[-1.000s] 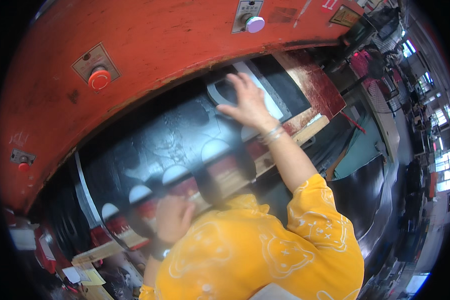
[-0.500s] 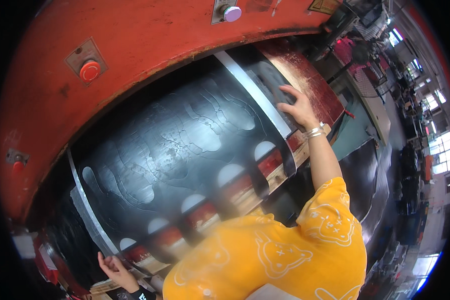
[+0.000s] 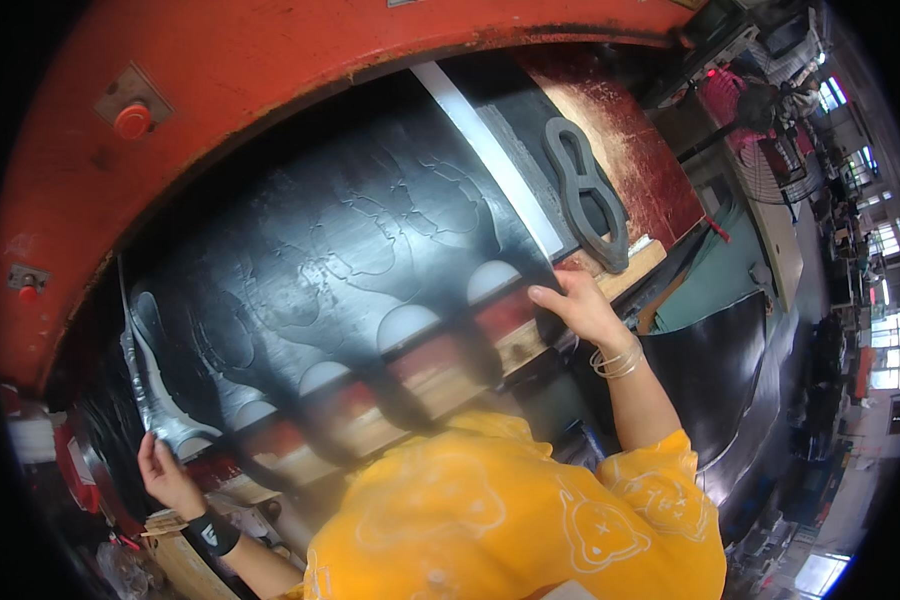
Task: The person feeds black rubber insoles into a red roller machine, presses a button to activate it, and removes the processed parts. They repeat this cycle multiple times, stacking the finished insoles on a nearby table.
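Note:
A glossy black sheet (image 3: 350,240) lies over the press bed, marked with several sole-shaped outlines. Strips and rounded gaps run along its near edge. At the sheet's near left corner, my left hand (image 3: 170,485) pinches its edge, and the left border bends up there. My right hand (image 3: 582,308) is closed at the near right corner, thumb on top, with the other fingers partly hidden beneath the edge. Just beyond my right hand, a dark grey sole-shaped cutting die (image 3: 573,185) lies on the right side of the bed.
The red press frame (image 3: 270,70) arches over the far side and carries a red push button (image 3: 132,121). A worn wooden edge (image 3: 525,350) runs along the near side. A fan (image 3: 770,110) stands at the far right; black sheet material (image 3: 710,370) hangs at the right.
My right hand has moved from over the cutting die to the sheet's near right corner and closed there. My left hand has closed on the near left corner, whose edge is now bent.

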Motion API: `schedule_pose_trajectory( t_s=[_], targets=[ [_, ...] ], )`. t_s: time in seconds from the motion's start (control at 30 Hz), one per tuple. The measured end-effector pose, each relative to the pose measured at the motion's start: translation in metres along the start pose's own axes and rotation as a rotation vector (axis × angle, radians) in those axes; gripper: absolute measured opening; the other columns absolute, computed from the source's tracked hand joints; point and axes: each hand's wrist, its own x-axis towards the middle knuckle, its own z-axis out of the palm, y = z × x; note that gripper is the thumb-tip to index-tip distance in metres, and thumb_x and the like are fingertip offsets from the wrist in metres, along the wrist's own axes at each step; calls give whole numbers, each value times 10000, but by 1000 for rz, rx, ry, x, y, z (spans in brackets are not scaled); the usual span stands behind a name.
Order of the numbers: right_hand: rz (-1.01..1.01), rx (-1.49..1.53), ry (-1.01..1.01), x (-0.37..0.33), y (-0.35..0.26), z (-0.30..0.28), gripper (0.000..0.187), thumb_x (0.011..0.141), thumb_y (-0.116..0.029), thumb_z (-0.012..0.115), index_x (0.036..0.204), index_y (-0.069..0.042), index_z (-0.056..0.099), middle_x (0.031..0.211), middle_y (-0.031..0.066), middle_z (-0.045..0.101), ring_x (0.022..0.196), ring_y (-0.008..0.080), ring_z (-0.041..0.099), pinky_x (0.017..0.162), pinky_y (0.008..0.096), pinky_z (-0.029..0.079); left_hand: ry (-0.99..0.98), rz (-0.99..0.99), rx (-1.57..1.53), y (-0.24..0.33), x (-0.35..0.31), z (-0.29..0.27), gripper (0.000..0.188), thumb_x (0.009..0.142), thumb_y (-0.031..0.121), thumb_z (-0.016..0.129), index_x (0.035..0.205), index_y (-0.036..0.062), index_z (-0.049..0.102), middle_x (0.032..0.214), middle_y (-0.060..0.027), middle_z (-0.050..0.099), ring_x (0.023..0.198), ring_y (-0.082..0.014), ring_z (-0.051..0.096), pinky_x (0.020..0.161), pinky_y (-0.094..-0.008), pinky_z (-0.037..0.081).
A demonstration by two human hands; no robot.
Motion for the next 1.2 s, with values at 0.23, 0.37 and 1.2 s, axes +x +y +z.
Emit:
schedule_pose_trajectory(
  t_s=[0.23,0.37,1.2],
  targets=[
    [21,-2,-399,-6,4,-28,250,911,-196,624,1034,19,651,908,-3,654,826,73,569,760,249,473,-39,163,226,62,-8,6,319,932,106,596,1226,-9,553,1107,-61,618,971,-111,571,907,-249,431],
    [0,392,-428,37,32,-10,277,926,-184,599,1123,9,617,1073,28,641,944,102,578,859,268,462,-521,407,78,159,-48,156,269,794,36,653,1062,16,649,1140,-125,636,980,-237,625,889,-329,481],
    [-130,-180,-582,28,-26,25,268,875,-279,642,900,-13,657,816,29,639,818,118,591,763,278,477,-1011,1186,-49,226,-39,256,589,658,-115,511,1217,38,612,1234,-142,609,1173,-309,565,977,-394,476]
  ],
)
